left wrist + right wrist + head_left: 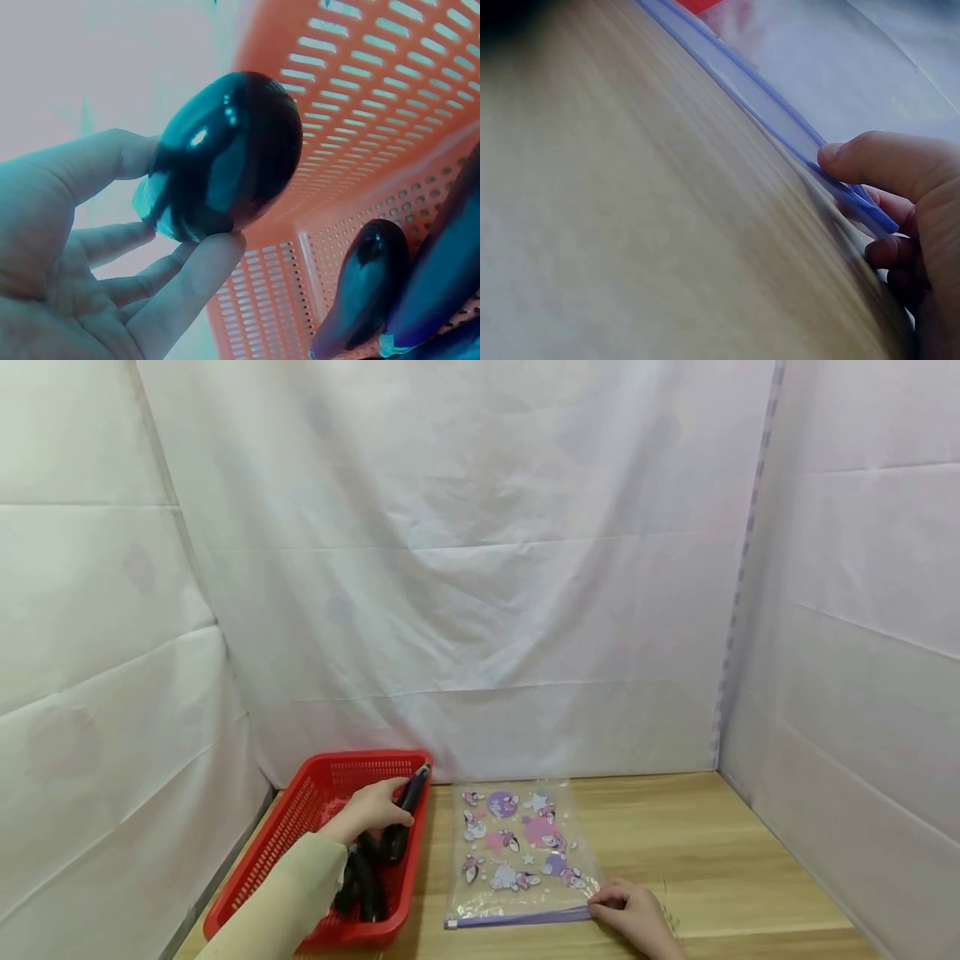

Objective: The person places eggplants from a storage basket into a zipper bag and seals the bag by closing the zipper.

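My left hand (372, 810) grips a dark, glossy eggplant (225, 157) near the right wall of a red plastic basket (258, 852). In the left wrist view its thumb and fingers curl round one end of the eggplant. More eggplants (367, 885) lie in the basket below that hand. A clear zip bag (517, 852) with pink and purple cartoon prints lies flat on the table, its purple zip strip toward me. My right hand (633, 914) pinches the right end of the strip (855, 202) between thumb and fingers. A small slider (452, 924) sits at the strip's left end.
The basket has slotted walls and stands on the left of the wooden table (697, 835), left of the bag. White cloth (480, 568) hangs behind the table and along both sides.
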`<move>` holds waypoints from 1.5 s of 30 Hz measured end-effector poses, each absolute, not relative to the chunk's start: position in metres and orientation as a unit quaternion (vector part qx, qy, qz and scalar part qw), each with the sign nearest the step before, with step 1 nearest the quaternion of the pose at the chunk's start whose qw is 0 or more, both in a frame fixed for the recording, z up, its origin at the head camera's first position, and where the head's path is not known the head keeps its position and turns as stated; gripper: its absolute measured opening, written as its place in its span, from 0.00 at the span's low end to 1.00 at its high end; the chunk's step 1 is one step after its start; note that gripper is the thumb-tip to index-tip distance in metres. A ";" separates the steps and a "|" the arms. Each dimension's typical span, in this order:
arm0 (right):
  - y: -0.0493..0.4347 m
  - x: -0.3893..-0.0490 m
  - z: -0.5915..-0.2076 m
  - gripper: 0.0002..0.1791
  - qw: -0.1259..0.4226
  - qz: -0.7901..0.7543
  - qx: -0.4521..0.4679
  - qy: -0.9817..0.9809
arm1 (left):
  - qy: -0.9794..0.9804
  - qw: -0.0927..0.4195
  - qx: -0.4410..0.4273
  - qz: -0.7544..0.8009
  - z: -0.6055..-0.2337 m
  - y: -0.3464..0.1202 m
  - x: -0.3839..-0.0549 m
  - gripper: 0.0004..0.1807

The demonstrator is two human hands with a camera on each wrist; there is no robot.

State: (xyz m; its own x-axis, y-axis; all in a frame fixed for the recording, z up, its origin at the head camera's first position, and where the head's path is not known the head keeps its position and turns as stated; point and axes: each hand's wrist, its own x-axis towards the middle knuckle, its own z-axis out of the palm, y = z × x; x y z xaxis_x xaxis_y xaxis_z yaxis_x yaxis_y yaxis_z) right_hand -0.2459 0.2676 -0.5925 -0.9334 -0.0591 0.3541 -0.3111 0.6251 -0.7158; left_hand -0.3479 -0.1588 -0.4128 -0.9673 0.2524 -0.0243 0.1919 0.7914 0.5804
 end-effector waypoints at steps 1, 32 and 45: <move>0.267 -0.246 -0.593 0.04 0.149 0.421 0.103 -0.889 | 0.946 0.051 0.119 0.299 -0.413 -0.158 -0.348 0.41; 0.268 -0.244 -0.592 0.04 0.142 0.433 0.098 -0.885 | 0.941 0.068 0.125 0.308 -0.397 -0.147 -0.339 0.42; 0.267 -0.247 -0.594 0.04 0.116 0.448 0.069 -0.884 | 0.953 0.042 0.163 0.251 -0.396 -0.139 -0.339 0.43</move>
State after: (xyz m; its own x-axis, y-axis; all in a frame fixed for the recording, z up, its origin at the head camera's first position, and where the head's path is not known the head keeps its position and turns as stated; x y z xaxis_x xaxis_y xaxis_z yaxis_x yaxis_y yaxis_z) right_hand -0.2471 0.2667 -0.5943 -0.9638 -0.0183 0.2661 -0.2253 0.5898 -0.7755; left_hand -0.3394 -0.1387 -0.3964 -0.9431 0.3324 0.0019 0.2903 0.8209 0.4918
